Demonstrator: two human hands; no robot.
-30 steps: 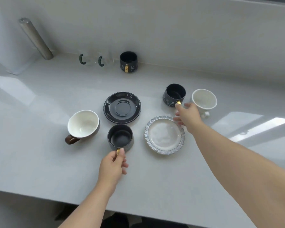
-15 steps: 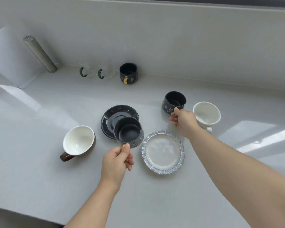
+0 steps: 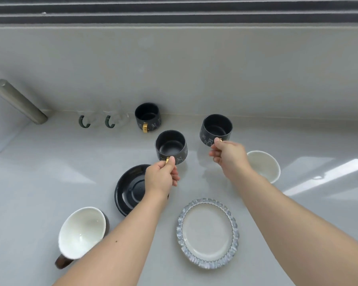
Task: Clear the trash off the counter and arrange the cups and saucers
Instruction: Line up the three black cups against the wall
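A: While both hands are up, what's each one got?
B: Left hand [image 3: 161, 176] is pinched closed on the gold handle of a black cup [image 3: 171, 147]; the cup looks lifted off the worktop [image 3: 39, 182], upright, mouth open to camera. Right hand [image 3: 228, 154] is closed the same way on the handle of a second black cup [image 3: 216, 127], also upright and seemingly raised.

A: Where do they sit in frame?
B: Left-held cup near centre, second one at its 2 o'clock, apart, not touching.

A: Saucers?
B: Black saucer [image 3: 130, 193] lies flat at 7 o'clock from the left-held cup, partly hidden by the left wrist. Frilled pale plate [image 3: 208, 233] with a blue-grey rim at 5 o'clock from centre, between the two forearms, bare.

A: Other cups?
B: Third black cup [image 3: 147, 119] with gold handle stands by the back wall at 11 o'clock of the left-held one. White cup [image 3: 264, 166] at 3 o'clock, partly behind the right forearm. Brown cup with white inside [image 3: 82, 234] at 7 o'clock, tipped toward camera, handle low.

A: Anything else?
B: Two clear glass mugs with green handles [image 3: 106, 120] by the wall at 10 o'clock, and a grey cylinder [image 3: 19, 102] leaning far left. Can't tell what it is.
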